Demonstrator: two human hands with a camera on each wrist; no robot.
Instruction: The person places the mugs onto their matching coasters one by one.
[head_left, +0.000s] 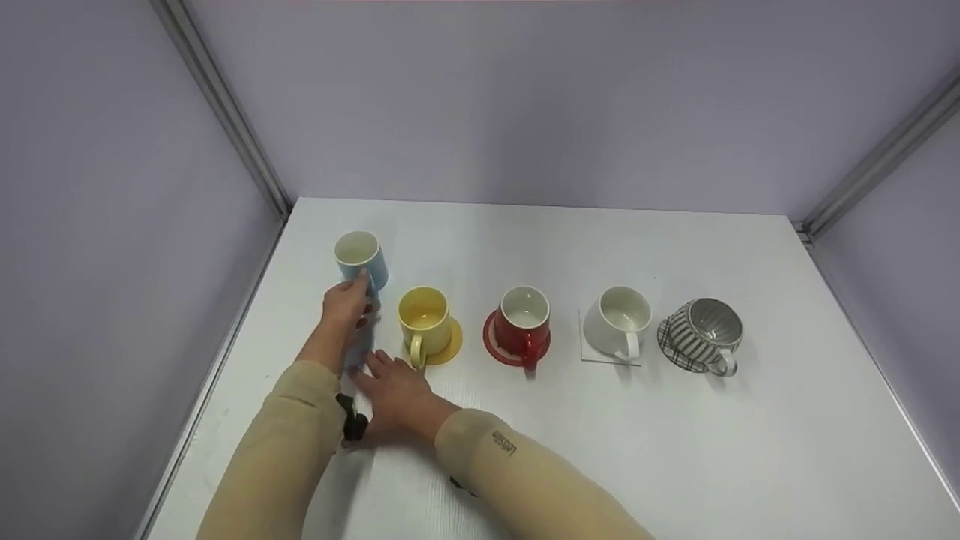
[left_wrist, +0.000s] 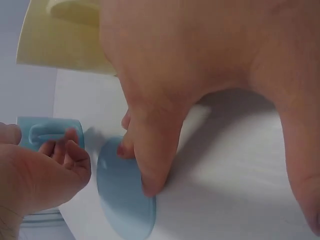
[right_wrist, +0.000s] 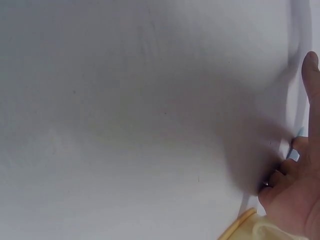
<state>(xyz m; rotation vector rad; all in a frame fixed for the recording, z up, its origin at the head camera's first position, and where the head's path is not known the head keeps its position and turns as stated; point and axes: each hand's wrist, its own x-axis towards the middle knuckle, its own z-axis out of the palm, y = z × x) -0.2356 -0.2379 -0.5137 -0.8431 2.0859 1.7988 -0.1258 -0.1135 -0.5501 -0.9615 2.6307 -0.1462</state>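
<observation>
A light-blue mug [head_left: 375,276] stands at the back left, its handle facing the person. My left hand [head_left: 346,304] is at that handle, with thumb and curled fingers against it; the left wrist view shows the hand [left_wrist: 45,175] beside the mug [left_wrist: 60,132]. Nearer the person, my right hand [head_left: 395,388] spreads its fingers low over the table. Its fingertips touch the edge of a round light-blue coaster [left_wrist: 125,195] lying flat. In the right wrist view only the side of the right hand [right_wrist: 295,190] shows, and most of the coaster is hidden.
Right of the hands, a yellow mug [head_left: 424,322] stands on a yellow coaster [head_left: 454,341]. Farther right are a red mug [head_left: 521,334] on a red coaster, a white mug [head_left: 611,334] on a square white coaster, and a striped mug [head_left: 694,341] on a patterned coaster. Walls surround the white table.
</observation>
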